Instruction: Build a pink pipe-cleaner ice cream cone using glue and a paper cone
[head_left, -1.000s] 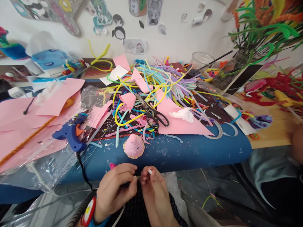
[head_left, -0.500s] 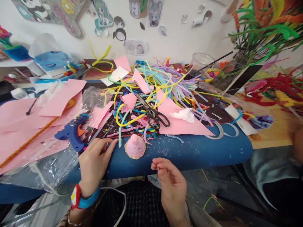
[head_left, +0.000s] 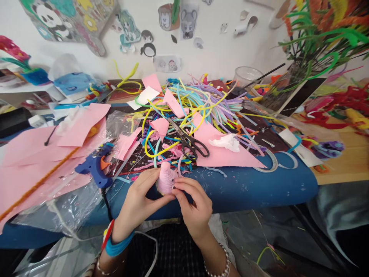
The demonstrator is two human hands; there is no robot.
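A small pink cone-shaped craft piece (head_left: 166,181), textured like knitting with a rounded tip, is upright at the table's front edge. My left hand (head_left: 144,196) grips it from the left, thumb across its front and fingers behind. On its right side, near a small dark spot, the thumb and fingertips of my right hand (head_left: 194,202) are pinched together against the surface. Whatever lies between those fingertips is too small to make out. Black-handled scissors (head_left: 191,142) lie just beyond, and a blue glue gun (head_left: 95,169) rests to the left.
Pipe cleaners (head_left: 210,100) heap up behind the scissors. Pink sheets (head_left: 25,154) and clear plastic spread leftward. A tissue (head_left: 226,142) sits on pink paper, with a tape ring (head_left: 268,163) to its right. A vase of fuzzy stems (head_left: 276,90) stands at right.
The pink cone was standing alone; my left hand came from the glue gun's side and took hold of it. My right hand moved up and left to its side.
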